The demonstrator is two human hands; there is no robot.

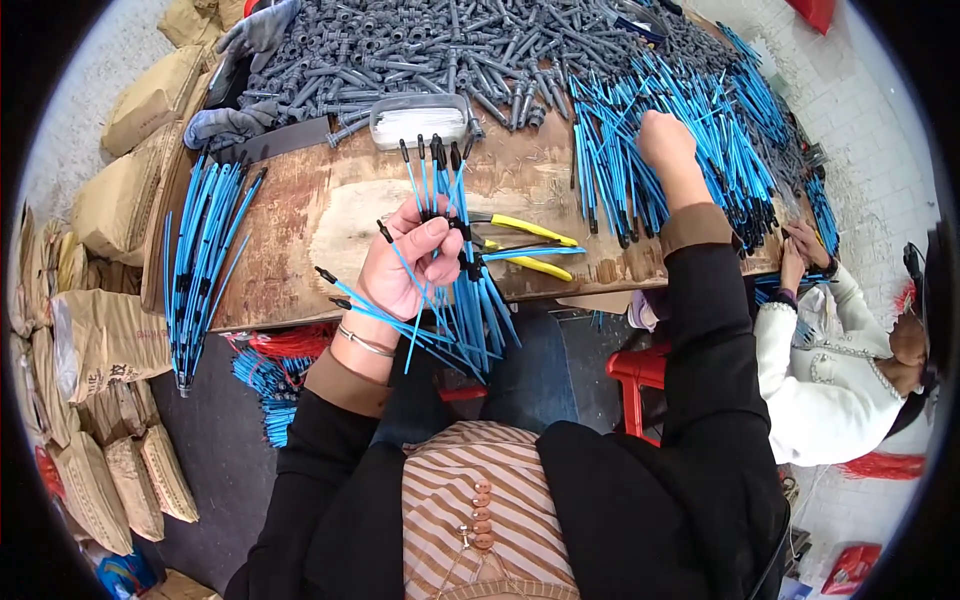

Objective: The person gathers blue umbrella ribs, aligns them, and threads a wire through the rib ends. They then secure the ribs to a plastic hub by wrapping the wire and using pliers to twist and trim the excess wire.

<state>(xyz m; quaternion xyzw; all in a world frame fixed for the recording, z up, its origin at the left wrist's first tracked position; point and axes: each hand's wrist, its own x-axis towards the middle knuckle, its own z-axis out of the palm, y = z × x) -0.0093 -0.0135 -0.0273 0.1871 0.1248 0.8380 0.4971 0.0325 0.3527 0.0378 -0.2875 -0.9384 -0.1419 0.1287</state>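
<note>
- Blue tubes with black end caps: the largest mass is the loose heap (pixel 690 130) over the right half of the wooden table (pixel 330 215), reaching the far right edge; judged from its size, much of the gathering is not yet done.
- Grey plastic fittings (pixel 420 50) cover the far side of the table, leaving no free room there.
- Finished-looking bundle of blue tubes (pixel 200 265) lies along the table's left edge, its lower end overhanging the near edge; it suggests one batch is already set aside.
- Bundle in hand (pixel 455 290): the left hand (pixel 405 265) has its fingers closed around a sheaf of tubes, caps upward, held over the near table edge; several tubes splay out loose below the grip.
- Right hand (pixel 665 145) rests in the heap, fingers curled down among the tubes; whether they grip one cannot be told.
- Open room: only the bare patch of wood in the table's middle, bounded by a clear plastic tray (pixel 420 120) behind and yellow-handled pliers (pixel 525 245) near the front edge.
- Another person in a white sleeve (pixel 815 350) works at the right corner, close to the right arm's path.
- Paper sacks (pixel 110 330) crowd the left side.
</note>
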